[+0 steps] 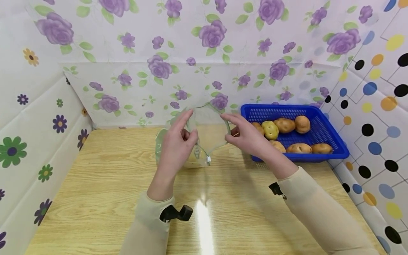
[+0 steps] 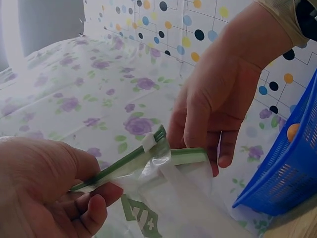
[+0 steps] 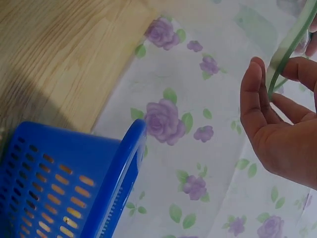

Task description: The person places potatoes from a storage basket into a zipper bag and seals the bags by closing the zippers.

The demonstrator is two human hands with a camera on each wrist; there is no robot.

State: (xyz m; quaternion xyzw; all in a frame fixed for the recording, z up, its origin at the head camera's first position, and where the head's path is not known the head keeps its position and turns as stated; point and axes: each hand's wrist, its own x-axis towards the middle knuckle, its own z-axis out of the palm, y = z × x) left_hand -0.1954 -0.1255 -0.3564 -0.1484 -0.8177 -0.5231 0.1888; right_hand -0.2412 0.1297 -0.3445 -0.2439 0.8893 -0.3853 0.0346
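Observation:
A clear zip bag [image 1: 207, 129] with green edging and a white slider [image 1: 208, 159] is held above the table between both hands, its mouth spread apart. My left hand [image 1: 176, 141] pinches the left side of the green rim between thumb and fingers. Opposite it, my right hand [image 1: 243, 132] pinches the right side of the rim. In the left wrist view the slider [image 2: 149, 142] sits on the green strip between the hands. The right wrist view shows the right hand [image 3: 285, 114] with the green edge [image 3: 283, 62] between its fingers.
A blue perforated basket [image 1: 318, 131] stands at the back right, close to my right hand, with several potatoes [image 1: 284, 125] in it. The wooden table [image 1: 127, 184] reaches back to a wall covered with flowered cloth [image 1: 178, 81]. Dotted cloth [image 1: 376, 117] covers the right side.

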